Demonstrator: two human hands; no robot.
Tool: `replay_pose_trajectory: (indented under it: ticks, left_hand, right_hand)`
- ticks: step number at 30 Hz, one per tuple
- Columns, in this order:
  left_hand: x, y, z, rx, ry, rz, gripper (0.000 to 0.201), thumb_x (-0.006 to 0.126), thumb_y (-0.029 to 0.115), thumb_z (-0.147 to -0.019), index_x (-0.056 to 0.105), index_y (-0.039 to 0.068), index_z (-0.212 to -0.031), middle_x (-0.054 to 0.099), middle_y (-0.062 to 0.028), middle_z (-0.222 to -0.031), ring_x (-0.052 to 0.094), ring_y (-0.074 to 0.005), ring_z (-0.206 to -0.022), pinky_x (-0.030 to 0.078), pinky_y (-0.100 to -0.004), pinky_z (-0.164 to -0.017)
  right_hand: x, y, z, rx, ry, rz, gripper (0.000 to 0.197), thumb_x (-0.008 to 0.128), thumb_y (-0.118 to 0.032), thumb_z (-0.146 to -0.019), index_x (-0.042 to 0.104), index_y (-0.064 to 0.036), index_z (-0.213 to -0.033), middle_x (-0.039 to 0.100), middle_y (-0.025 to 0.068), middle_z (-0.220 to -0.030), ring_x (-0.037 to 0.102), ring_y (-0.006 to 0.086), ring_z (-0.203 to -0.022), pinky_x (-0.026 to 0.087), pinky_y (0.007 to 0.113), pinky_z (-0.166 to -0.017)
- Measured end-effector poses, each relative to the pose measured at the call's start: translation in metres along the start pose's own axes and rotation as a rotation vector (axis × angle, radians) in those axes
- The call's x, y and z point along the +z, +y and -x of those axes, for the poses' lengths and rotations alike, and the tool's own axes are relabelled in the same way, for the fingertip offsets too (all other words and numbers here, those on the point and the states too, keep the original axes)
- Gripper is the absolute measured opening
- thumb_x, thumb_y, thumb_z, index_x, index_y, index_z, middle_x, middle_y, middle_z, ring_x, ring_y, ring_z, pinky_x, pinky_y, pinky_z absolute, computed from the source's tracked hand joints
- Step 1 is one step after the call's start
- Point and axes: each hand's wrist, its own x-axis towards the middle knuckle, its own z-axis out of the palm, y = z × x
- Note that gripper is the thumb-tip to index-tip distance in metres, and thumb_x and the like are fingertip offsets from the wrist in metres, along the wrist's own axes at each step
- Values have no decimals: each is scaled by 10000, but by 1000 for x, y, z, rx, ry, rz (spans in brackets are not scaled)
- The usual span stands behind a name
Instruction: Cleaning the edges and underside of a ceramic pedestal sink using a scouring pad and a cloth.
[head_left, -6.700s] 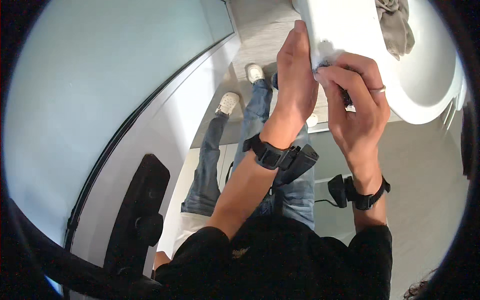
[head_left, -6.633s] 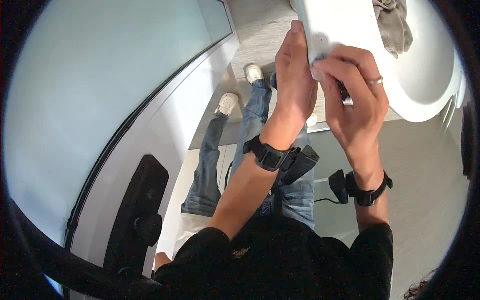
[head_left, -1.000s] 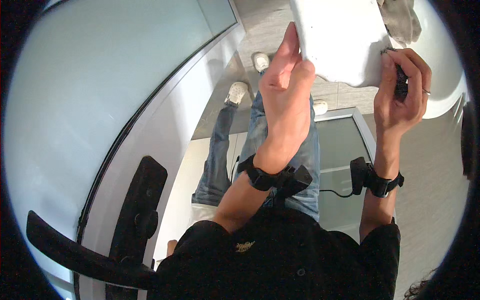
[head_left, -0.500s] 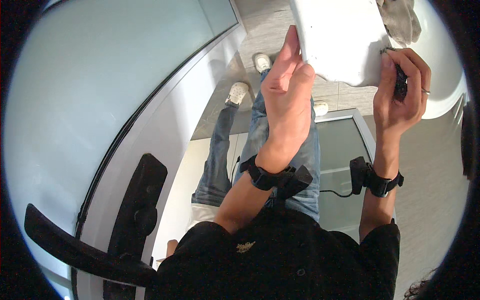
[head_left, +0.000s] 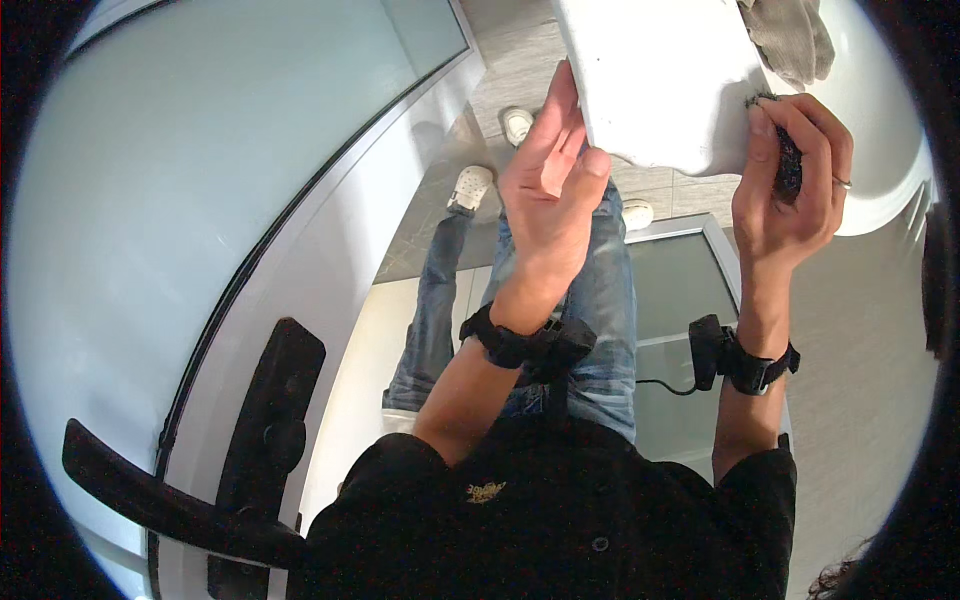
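Observation:
A white, smooth panel (head_left: 660, 80) with a wavy near edge and a few dark specks fills the upper middle of the view. My left hand (head_left: 550, 190) holds it at the left edge, with long fingers against the side and the thumb by the near left corner; some fingertips are hidden. My right hand (head_left: 795, 180) is closed round a dark, wiry scouring pad (head_left: 788, 168). That pad and the fingertips are at the panel's near right edge. A black strap with a small black device sits on each wrist.
A grey-brown cloth (head_left: 790, 40) lies on the rim of a white basin (head_left: 870, 130) at the right. To the left stands a frosted glass door (head_left: 220, 150) with a black lever handle (head_left: 180, 500). A framed glass pane (head_left: 685, 270) leans low behind my right forearm.
The panel and my left hand have shifted a little to the left. My right hand, still with the scouring pad, has moved slightly left along with the panel's edge.

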Motion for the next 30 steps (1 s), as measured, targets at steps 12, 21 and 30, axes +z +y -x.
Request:
replay_pose_trajectory:
  ticks: [12,21,30]
  left_hand:
    - [7,34,-17,321,-46,-963,657,696,-7,-731,483,-110,-1344,597,-272,-1273,613,-315,-1175,503,-344,-967]
    - [35,35,-24,339,-24,-998,757,766,34,-752,412,-68,-1414,640,-158,-1179,621,-210,-1093,545,-342,-890]
    - [26,37,-73,72,-14,-849,528,635,407,-948,538,-29,-1231,617,-106,-1108,557,-139,-1025,456,-291,-882]
  right_hand:
    - [6,-5,-13,-29,42,-31,163,723,47,-758,690,-39,-892,652,110,-943,645,223,-818,525,303,-710]
    - [7,-3,-11,-17,82,-74,165,712,53,-750,692,-45,-882,647,101,-928,643,228,-815,526,313,-718]
    - [-22,5,-2,41,-234,-155,235,710,109,-732,693,-41,-912,635,91,-980,639,224,-860,536,310,-734]
